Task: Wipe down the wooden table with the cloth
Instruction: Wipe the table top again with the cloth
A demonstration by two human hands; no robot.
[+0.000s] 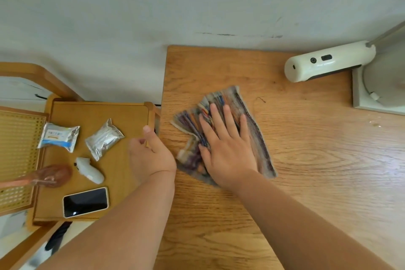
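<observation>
Right hand (228, 151): spread flat, pressing the cloth (252, 125).
Left hand (151, 155): loosely curled, empty, at the cloth's 9 o'clock.
Cloth: on the table (306, 160).

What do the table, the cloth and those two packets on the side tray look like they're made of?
Table: wood or wood veneer, with visible grain and a smooth satin sheen. Cloth: woven fabric, striped, with a matte, soft look, flat under the right hand. Packets: shiny, crinkled silver foil or metallised plastic.
</observation>
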